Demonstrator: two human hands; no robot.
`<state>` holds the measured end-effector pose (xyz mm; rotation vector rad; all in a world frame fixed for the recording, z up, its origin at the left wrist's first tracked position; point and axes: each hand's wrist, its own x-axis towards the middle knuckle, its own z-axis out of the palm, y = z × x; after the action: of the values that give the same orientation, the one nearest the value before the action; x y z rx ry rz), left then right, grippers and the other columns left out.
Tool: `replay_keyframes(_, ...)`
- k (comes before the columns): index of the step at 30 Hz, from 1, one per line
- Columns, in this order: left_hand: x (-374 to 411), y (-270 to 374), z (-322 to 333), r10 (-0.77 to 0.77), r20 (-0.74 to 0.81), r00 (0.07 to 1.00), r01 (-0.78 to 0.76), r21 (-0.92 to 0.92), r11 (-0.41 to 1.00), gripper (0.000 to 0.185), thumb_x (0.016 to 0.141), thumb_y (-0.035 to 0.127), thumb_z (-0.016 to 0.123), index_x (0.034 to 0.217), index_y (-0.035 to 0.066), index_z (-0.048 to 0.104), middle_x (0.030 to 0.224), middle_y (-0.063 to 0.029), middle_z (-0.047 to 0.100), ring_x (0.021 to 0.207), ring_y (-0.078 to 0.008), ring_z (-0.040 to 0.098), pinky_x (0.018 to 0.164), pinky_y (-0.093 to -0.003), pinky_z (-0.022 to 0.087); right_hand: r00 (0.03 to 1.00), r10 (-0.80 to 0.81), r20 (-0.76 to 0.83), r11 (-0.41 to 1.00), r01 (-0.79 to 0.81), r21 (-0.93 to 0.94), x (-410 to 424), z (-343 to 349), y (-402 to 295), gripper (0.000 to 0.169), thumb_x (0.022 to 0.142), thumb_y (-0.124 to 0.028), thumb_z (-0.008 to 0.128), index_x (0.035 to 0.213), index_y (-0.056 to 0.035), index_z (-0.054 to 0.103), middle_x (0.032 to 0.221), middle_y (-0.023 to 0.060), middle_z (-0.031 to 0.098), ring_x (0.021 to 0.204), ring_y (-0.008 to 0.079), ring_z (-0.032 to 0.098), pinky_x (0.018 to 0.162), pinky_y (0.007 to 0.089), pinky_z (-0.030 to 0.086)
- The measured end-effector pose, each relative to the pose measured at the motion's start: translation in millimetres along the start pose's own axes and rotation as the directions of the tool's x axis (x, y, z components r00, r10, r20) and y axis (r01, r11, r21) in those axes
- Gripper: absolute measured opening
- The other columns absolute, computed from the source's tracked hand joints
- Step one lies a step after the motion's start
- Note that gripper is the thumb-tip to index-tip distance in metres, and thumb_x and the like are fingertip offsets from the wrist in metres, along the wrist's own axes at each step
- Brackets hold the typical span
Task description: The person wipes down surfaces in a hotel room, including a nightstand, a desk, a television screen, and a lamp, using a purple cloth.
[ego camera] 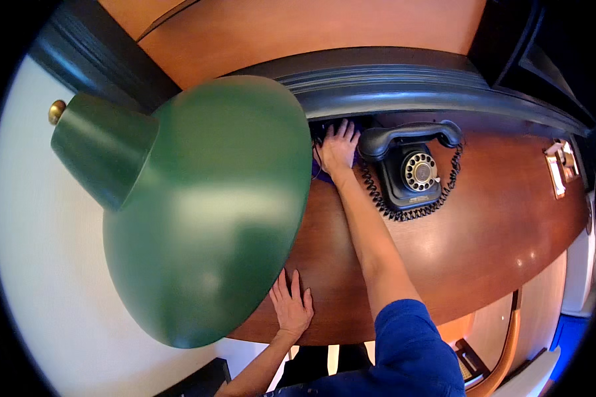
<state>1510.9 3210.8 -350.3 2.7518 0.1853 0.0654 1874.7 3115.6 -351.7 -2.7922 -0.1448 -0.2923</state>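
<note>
My right hand (340, 149) reaches to the back of a brown wooden desktop (328, 218), just left of a black rotary telephone (409, 168). It lies palm down with fingers stretched out over a dark blue cloth-like item (350, 161); whether it grips this is unclear. A thin dark cord (319, 164) runs by the thumb side. Flat near the front edge of the desktop rests my left hand (294, 306), fingers apart and nothing visible in it. Its fingertips are close to the rim of a large green lampshade (203, 213), which covers part of the desktop from view.
A brass knob (56, 112) tops the lampshade. Black moulding (377, 94) runs along the back of the desk below an orange-brown panel (318, 25). Small items (558, 168) sit at the far right end. A curved wooden chair part (506, 342) is at the lower right.
</note>
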Motion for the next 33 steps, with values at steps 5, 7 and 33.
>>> replay_keyframes(5,2,2,0,-0.042,0.017,0.999,0.043,-0.114,0.993,0.051,0.09,0.02,0.058,0.135,0.001,0.045,0.15,-0.0262,0.027,0.141,-0.0454,0.02,0.115,-0.059,0.015,0.971,-0.18,0.157,0.983,0.182,0.006,-40,-25,-1,0.074,0.084,-0.054,0.06,0.132,0.0008,0.051,0.148,0.0282,0.033,0.141,0.0429,0.025,0.117,0.0492,0.018)
replay_keyframes(7,0,-1,0,-0.017,-0.012,1.0,0.015,-0.175,0.984,0.043,0.091,0.018,0.057,0.131,0.004,0.049,0.148,-0.0239,0.031,0.14,-0.0433,0.024,0.114,-0.0563,0.018,0.952,-0.3,0.063,0.948,0.289,0.135,-110,-25,5,0.068,0.082,-0.045,0.064,0.132,-0.0008,0.051,0.147,0.0232,0.036,0.139,0.0387,0.029,0.115,0.0503,0.022)
replay_keyframes(33,147,108,15,0.102,-0.212,0.972,-0.202,-0.528,0.825,0.027,0.09,0.005,0.059,0.117,0.002,0.057,0.13,-0.0145,0.052,0.121,-0.0306,0.05,0.105,-0.0387,0.038,0.987,-0.148,0.061,0.988,0.145,0.056,-183,-146,108,0.052,0.08,-0.014,0.062,0.129,-0.0012,0.053,0.134,0.0216,0.052,0.126,0.0345,0.047,0.102,0.0445,0.036)
